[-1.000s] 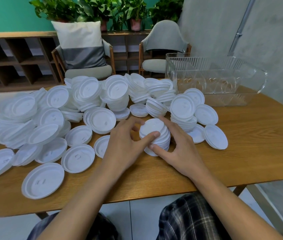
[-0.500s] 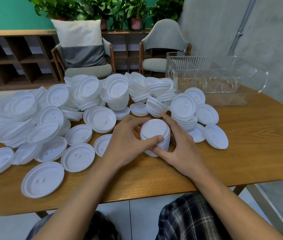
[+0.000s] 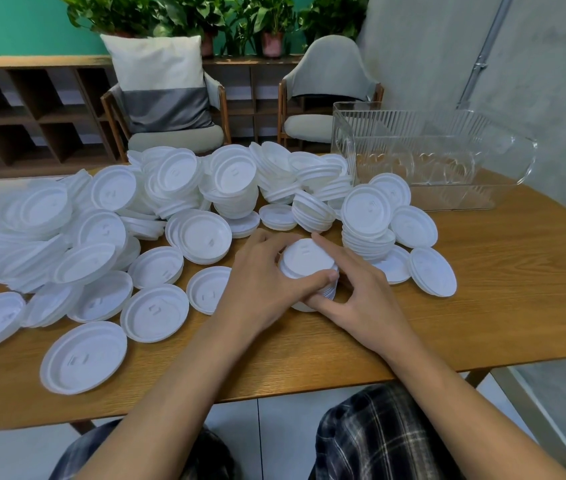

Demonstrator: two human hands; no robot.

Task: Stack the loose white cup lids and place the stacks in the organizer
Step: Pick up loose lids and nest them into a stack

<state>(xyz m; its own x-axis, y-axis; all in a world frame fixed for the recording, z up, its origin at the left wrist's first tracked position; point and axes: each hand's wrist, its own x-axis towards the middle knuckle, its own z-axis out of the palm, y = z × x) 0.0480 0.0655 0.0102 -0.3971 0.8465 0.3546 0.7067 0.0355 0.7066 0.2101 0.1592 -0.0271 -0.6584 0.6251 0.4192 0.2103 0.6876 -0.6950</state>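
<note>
A short stack of white cup lids (image 3: 306, 259) stands on the wooden table (image 3: 503, 289) in front of me. My left hand (image 3: 264, 282) grips its left side, thumb curled across the front edge. From the right, my right hand (image 3: 361, 292) holds the same stack, with the index finger along its rim and the thumb underneath. Many loose white lids (image 3: 101, 244) and a few small stacks cover the table's left and middle. Another stack (image 3: 366, 220) stands just right of my hands. The clear plastic organizer (image 3: 434, 157) sits at the back right with no lids inside.
Single lids (image 3: 84, 356) lie near the table's front left edge. Two armchairs (image 3: 170, 109) and a shelf with potted plants (image 3: 184, 15) stand behind the table. A grey wall with a pipe (image 3: 482, 53) rises at the right.
Both hands have closed in tighter round the stack, and its lids have drawn together into a neater, straighter column. The stack stays in the same spot.
</note>
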